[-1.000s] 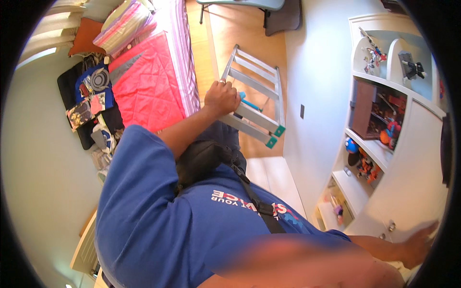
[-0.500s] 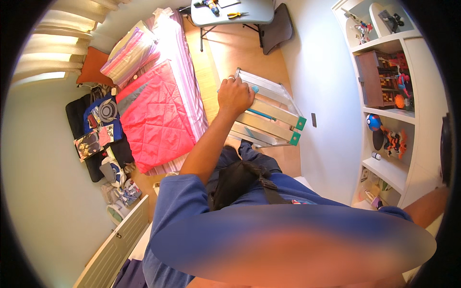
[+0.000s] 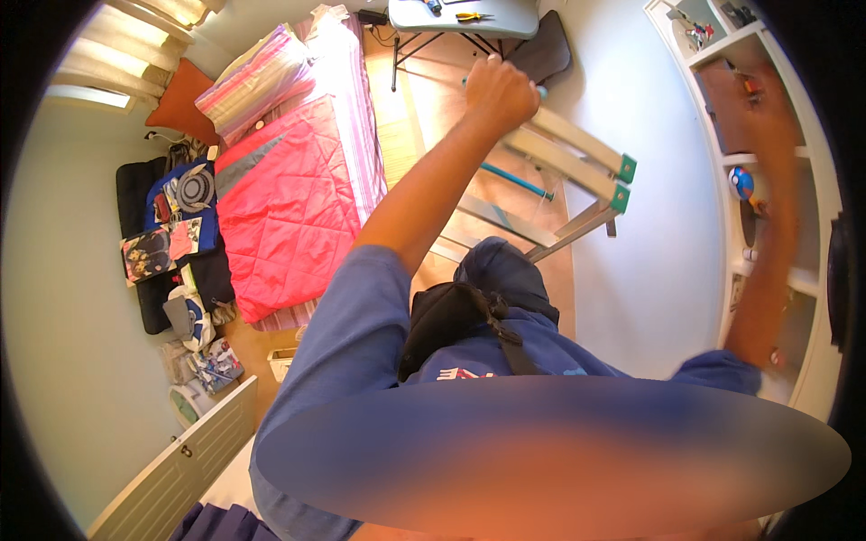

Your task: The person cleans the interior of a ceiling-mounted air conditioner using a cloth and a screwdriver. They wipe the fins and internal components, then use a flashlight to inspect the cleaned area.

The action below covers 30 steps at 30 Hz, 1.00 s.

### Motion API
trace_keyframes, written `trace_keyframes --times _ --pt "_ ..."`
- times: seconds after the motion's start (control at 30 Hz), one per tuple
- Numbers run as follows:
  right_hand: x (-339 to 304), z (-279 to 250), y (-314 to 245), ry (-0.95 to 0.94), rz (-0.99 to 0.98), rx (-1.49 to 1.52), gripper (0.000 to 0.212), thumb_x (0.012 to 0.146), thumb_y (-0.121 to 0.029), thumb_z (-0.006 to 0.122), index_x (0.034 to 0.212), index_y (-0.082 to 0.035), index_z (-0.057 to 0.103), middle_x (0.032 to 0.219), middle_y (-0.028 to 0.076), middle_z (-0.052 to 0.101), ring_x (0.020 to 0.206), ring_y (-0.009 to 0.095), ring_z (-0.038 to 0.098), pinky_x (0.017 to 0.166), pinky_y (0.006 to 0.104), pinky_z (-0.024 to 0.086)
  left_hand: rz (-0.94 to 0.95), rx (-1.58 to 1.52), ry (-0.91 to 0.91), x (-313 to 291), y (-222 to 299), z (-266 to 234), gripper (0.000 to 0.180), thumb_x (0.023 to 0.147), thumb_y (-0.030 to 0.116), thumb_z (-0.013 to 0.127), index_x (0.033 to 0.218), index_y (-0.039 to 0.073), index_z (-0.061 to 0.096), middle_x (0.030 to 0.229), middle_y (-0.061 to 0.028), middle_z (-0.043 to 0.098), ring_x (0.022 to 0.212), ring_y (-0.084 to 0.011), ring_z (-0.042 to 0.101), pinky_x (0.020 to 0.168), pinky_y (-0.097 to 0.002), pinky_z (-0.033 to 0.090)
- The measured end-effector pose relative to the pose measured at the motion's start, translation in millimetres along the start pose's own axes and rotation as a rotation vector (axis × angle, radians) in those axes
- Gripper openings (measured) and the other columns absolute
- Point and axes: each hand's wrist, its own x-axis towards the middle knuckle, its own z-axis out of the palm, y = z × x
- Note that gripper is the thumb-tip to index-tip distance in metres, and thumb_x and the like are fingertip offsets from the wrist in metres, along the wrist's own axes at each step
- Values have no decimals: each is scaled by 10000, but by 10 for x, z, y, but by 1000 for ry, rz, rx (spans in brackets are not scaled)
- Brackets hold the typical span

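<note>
My left hand (image 3: 501,95) is closed around a teal bar at the upper end of an aluminium stepladder (image 3: 561,162), whose rails end in green caps. The stepladder tilts in front of my legs, with another teal bar crossing between its rails. My right arm is raised on the right, in front of the white wall shelf (image 3: 806,307). The right hand (image 3: 765,108) is smeared by motion near a brown box-like piece (image 3: 720,99) on the shelf, so its fingers cannot be made out.
A bed with a red quilt (image 3: 289,212) stands to the left, with bags and clothes (image 3: 185,216) beside it. A grey folding table (image 3: 460,18) holding yellow-handled pliers (image 3: 473,17) and a dark folding chair (image 3: 546,50) are ahead. A white door (image 3: 171,464) is at lower left.
My left hand has moved up and to the right, shifting and turning the stepladder. My right arm has swung up from the lower right to the shelf. My view has shifted slightly.
</note>
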Motion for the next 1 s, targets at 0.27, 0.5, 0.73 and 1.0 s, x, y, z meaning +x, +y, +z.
trace_keyframes --times 0.27,0.5,0.73,1.0 --pt "-2046 1895 -1433 10 -1 75 710 1012 -654 530 1489 -131 575 1386 176 656 1361 317 563 1187 520 350 -556 -1017 530 -1465 -811 -576 365 1047 278 652 886 -45 707 715 -91 606 711 -149 569 651 -369 450" --pt "-1938 1891 -1285 -34 49 37 705 1011 -634 525 1451 -89 614 1412 206 649 1372 335 562 1200 524 327 -1162 -357 67 -5251 -1709 -774 510 1055 347 514 765 -44 667 634 -157 626 587 -256 582 586 -476 432" --pt "-1426 2025 -778 -29 55 7 658 997 -606 552 1419 -112 657 1368 105 697 1326 255 607 1204 458 363 -1502 -230 -738 -7422 -1265 -841 527 1042 452 553 956 -41 719 867 -228 723 874 -330 700 783 -488 505" --pt "-1242 2069 -630 -33 123 60 565 988 -523 614 1404 -144 670 1394 85 691 1360 240 591 1217 446 355 -1414 -346 -652 -6633 -1739 -516 519 979 476 646 1027 -37 710 922 -238 729 884 -344 704 793 -482 523"
